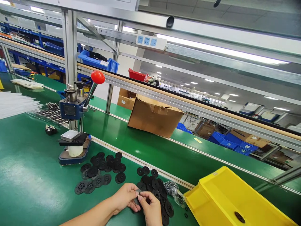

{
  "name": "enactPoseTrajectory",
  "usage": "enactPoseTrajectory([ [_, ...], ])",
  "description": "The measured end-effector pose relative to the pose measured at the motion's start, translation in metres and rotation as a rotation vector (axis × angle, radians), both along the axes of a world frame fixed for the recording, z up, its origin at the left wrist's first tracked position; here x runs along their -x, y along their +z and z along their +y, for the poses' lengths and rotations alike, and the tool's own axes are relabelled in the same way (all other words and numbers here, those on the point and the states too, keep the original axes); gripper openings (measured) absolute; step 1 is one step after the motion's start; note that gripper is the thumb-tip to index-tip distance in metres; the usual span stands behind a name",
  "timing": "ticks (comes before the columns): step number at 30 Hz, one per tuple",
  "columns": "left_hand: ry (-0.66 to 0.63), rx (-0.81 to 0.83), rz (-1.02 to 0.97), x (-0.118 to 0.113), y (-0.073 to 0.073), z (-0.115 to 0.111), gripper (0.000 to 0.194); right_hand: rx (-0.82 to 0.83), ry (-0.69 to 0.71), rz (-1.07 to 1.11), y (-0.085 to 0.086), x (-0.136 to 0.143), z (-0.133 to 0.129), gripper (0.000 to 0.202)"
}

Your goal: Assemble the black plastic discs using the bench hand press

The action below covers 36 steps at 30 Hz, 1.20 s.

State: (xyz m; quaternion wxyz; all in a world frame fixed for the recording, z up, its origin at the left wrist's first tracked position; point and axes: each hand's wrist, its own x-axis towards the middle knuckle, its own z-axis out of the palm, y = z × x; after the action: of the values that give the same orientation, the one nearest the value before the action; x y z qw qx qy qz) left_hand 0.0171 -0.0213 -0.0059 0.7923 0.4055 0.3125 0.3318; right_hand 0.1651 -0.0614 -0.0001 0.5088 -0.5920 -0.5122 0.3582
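Close together over the green bench, my left hand [127, 197] and my right hand [150, 205] pinch a small dark disc [138, 191] between their fingertips. Most of that disc is hidden by the fingers. Beneath and beyond my right hand lies a heap of black plastic discs [155, 184]. A second group of black discs [101, 163], some with slotted centres, spreads out to the left, ahead of my left hand. Beside the heap on the right is a crumpled clear plastic bag [174, 192].
A yellow bin [211, 194] at the right holds one black disc [240, 217]. On the left stands a hand press [72, 110] with a red knob [97, 77] and a metal block under it. A cardboard box [154, 116] sits beyond the bench's pale rail.
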Motion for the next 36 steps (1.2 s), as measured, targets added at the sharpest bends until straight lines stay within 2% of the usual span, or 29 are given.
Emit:
enactPoseTrajectory([
  [3,0.038,-0.131,0.038,-0.002,-0.001,-0.002,0.051,0.037,-0.053,0.112,-0.008,0.001,0.001,0.052],
  [6,0.06,-0.222,0.056,-0.001,0.001,-0.003,0.047,0.066,-0.058,0.199,-0.011,0.004,0.001,0.056],
  [14,-0.01,-0.267,0.07,0.003,0.005,-0.003,0.038,0.106,-0.075,0.376,0.003,0.013,-0.003,0.045],
  [17,0.049,-0.304,0.128,0.008,0.005,0.005,0.035,0.16,-0.055,0.508,0.01,0.013,-0.006,0.043],
  [22,0.396,-0.543,0.415,0.042,0.016,0.037,0.025,0.221,-0.05,0.744,0.026,-0.005,-0.009,0.042],
  [26,0.619,-0.82,0.9,0.072,0.022,0.057,0.023,0.281,-0.033,0.838,0.029,-0.022,-0.005,0.046],
  [28,0.651,-0.923,1.14,0.08,0.023,0.061,0.026,0.29,-0.034,0.85,0.028,-0.026,-0.003,0.05],
  [30,0.673,-0.98,1.291,0.082,0.023,0.06,0.025,0.282,-0.042,0.842,0.027,-0.026,-0.002,0.052],
  [33,0.714,-1.082,1.352,0.072,0.024,0.051,0.029,0.258,-0.054,0.813,0.027,-0.023,-0.002,0.055],
  [34,0.675,-1.154,1.331,0.065,0.025,0.045,0.032,0.252,-0.055,0.804,0.027,-0.022,-0.003,0.055],
  [36,0.481,-1.317,1.233,0.049,0.023,0.031,0.041,0.243,-0.046,0.782,0.028,-0.021,-0.004,0.055],
])
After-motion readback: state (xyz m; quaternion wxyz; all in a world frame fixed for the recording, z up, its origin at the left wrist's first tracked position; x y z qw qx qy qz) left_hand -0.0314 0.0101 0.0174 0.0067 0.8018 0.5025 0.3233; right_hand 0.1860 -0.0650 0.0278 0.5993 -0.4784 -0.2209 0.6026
